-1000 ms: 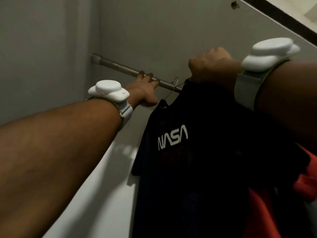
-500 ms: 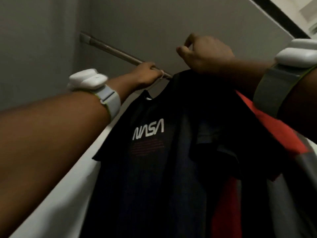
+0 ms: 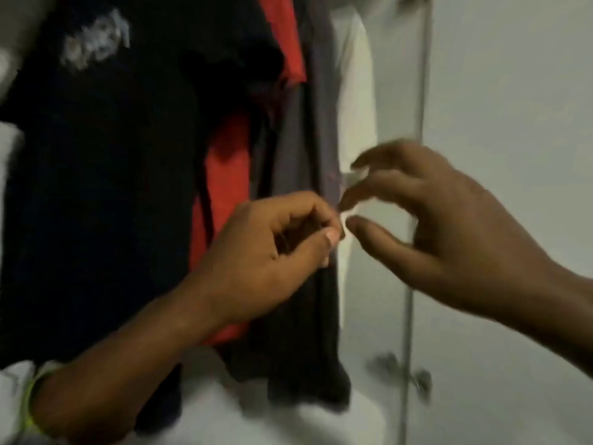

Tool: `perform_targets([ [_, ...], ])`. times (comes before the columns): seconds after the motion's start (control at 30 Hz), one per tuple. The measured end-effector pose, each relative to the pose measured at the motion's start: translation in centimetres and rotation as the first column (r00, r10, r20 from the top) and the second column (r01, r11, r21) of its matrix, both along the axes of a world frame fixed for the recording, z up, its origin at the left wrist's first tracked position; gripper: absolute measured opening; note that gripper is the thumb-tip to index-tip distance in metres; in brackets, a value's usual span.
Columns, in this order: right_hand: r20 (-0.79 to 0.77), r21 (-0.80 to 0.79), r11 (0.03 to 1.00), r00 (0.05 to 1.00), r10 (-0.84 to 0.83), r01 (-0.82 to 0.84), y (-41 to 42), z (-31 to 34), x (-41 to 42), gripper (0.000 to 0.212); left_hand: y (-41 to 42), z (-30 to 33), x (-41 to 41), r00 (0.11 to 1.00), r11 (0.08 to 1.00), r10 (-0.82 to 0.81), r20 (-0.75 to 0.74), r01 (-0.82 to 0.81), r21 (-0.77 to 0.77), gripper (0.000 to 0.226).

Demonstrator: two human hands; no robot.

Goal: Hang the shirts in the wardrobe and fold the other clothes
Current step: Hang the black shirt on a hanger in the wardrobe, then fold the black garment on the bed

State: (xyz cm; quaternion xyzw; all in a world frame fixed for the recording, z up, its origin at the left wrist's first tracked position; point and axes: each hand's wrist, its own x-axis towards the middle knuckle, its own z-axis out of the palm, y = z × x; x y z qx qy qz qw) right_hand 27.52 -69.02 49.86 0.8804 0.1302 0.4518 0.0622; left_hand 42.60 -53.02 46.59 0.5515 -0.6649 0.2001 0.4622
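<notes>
Far left, hanging in wardrobe: black shirt (image 3: 96, 187), beside red shirt (image 3: 227, 175) and grey shirt (image 3: 298, 139). Advisable: check hems hang free, then withdraw for next garment. Left hand (image 3: 266, 248): grip curled narrow, thumb against forefinger; contents indiscernible through blur. Right hand (image 3: 449, 226): grip part-open, fingers loosely spread, apparently empty, near white garment (image 3: 356, 91).

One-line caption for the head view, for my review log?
Both hands meet, empty, before a black printed shirt, a red garment and a grey one.
</notes>
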Motion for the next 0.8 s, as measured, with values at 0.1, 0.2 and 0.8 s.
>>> perform_targets([
  [0.1,-0.397,0.356,0.930,0.916,0.063,0.091,-3.3,-14.5,-7.1,0.014,-3.1,-13.6,-4.4,0.974,0.944,0.029,-0.226,0.047,0.327,0.009],
  [0.2,-0.680,0.605,0.652,0.722,0.126,0.457,-4.6,-32.4,-18.7,0.018,-5.9,-30.8,-13.0,0.900,0.702,0.084,-0.427,0.251,0.666,0.010],
  [0.8,-0.710,0.534,-0.797,0.661,-0.242,0.282,7.8,-63.2,-55.4,0.016,-16.2,-55.7,-45.2,0.829,-0.302,-0.251,-0.499,0.423,0.854,0.026],
])
